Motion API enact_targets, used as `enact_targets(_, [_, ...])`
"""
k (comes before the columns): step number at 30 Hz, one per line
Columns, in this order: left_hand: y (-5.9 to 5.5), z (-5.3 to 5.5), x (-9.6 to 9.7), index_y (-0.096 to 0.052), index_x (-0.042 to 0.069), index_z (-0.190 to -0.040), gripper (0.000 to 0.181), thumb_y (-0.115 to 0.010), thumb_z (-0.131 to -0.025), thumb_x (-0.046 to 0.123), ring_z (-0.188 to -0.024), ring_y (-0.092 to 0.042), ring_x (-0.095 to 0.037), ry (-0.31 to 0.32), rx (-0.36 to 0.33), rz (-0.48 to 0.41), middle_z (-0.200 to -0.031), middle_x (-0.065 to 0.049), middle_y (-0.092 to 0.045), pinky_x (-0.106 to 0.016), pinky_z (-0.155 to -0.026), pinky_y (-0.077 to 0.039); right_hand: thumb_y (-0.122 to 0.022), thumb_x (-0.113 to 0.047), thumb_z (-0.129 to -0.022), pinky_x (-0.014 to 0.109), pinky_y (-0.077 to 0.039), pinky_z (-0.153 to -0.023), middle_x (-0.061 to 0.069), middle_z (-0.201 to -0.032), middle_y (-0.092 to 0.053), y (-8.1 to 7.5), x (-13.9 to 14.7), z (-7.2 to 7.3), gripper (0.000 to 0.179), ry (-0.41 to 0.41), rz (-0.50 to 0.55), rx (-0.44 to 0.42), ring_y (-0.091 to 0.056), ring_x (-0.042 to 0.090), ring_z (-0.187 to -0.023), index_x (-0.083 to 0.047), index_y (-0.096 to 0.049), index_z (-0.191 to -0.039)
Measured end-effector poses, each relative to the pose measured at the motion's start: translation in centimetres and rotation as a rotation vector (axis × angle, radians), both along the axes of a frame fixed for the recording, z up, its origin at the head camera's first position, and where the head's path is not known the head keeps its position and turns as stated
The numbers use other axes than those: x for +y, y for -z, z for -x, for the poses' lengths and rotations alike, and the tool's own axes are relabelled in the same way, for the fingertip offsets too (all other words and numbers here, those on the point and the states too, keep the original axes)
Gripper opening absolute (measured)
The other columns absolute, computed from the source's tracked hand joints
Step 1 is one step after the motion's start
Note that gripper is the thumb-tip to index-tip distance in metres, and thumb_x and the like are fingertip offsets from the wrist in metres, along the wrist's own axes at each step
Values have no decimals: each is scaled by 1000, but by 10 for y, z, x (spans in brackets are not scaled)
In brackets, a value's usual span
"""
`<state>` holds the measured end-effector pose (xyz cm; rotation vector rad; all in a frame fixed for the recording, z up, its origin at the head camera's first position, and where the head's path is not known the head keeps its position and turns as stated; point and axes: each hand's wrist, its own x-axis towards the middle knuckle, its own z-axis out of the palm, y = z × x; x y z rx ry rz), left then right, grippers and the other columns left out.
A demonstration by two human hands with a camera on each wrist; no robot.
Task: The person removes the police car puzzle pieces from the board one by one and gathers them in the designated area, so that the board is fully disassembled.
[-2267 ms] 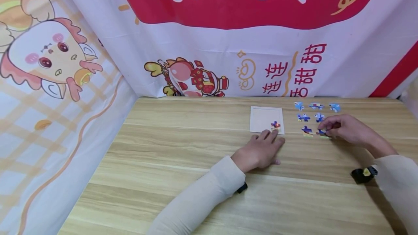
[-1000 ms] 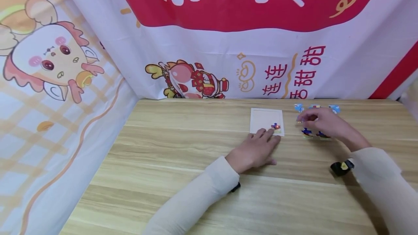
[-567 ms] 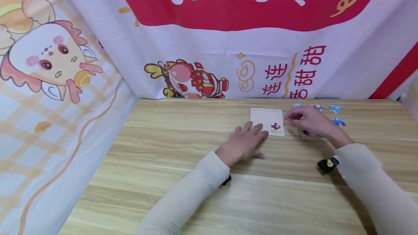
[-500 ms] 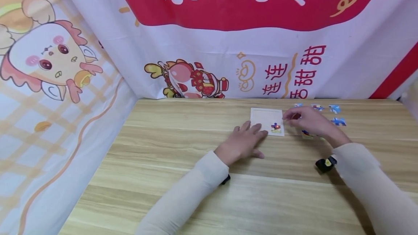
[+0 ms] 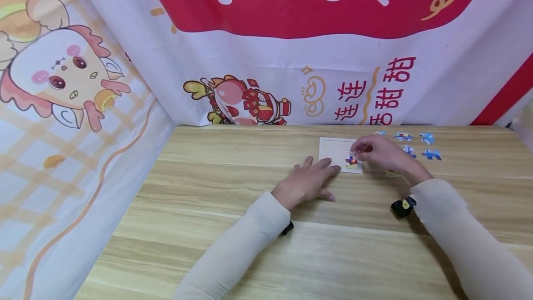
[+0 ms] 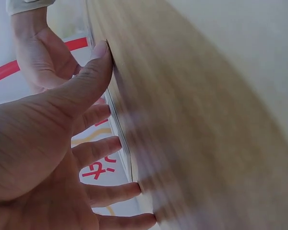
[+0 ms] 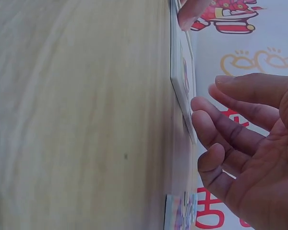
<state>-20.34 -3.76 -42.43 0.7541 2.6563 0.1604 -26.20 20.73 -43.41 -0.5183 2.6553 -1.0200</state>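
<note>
A small white square puzzle tray (image 5: pixel 330 147) lies on the table, with a puzzle piece (image 5: pixel 351 163) of red, blue and yellow in its near right corner. Over the tray's right side, my right hand (image 5: pixel 381 153) pinches a small puzzle piece between thumb and index finger, mostly hidden by the fingertips. In the right wrist view the other fingers of the right hand (image 7: pixel 249 139) curl loosely beside the tray edge (image 7: pixel 180 86). My left hand (image 5: pixel 307 182) is spread, its fingertips resting at the tray's near left corner; the left wrist view shows its fingers (image 6: pixel 110 191) extended.
Right of the tray lie several loose puzzle pieces, among them a blue one (image 5: pixel 431 154), one in the far row (image 5: pixel 403 137) and one (image 5: pixel 392 173) partly behind my right hand. A printed cloth (image 5: pixel 266 78) hangs along the wooden table's (image 5: pixel 200 170) far edge.
My right hand has gone from the loose pieces leftward to above the tray. My left hand has slid left, off the corner piece, to the tray's near left corner.
</note>
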Motion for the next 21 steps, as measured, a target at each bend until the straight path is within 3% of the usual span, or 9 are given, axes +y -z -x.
enact_targets(13, [2,2,2,-37,35,-163,82,-72,-93,55,-159,-25,-43,-1,6,13,-175,3,-26,-66,-120,-35,-64,-4,-99,34,-49,-88,12,-108,-71,5,-4,4,23,-12,24,-30,-62,26,-102,-3,-73,-120])
enact_targets(21, [1,1,1,-37,35,-163,82,-73,-92,55,-159,-26,-42,-6,5,11,-175,4,-26,-66,-120,-35,-64,-3,-99,40,-49,-92,15,-113,-71,5,-8,4,24,-10,21,-35,-62,29,-106,-3,-73,-121])
